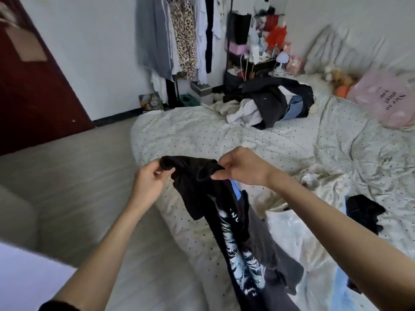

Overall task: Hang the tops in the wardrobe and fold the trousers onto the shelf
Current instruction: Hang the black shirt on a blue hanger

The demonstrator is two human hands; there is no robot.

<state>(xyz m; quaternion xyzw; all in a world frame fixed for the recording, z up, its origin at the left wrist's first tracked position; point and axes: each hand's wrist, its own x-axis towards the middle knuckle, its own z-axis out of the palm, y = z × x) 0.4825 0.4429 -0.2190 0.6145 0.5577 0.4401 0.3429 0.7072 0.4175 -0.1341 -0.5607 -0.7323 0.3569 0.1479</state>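
Note:
I hold a black T-shirt [226,218] with a pale blue and white print up over the bed's near corner. My left hand [149,182] pinches its top edge on the left, and my right hand [241,167] grips the same edge on the right. The shirt hangs down towards me, bunched and twisted. A heap of dark and light clothes [272,104] lies at the far side of the bed. Against the back wall, an open rack of hanging clothes [179,34] holds grey, leopard-print and white tops.
The bed [202,135] has a white dotted cover, a pink pillow [386,99] and soft toys at the right. Another black garment [363,212] lies near my right forearm. A dark red door [33,86] stands at left. A cluttered shelf [253,41] stands in the back corner.

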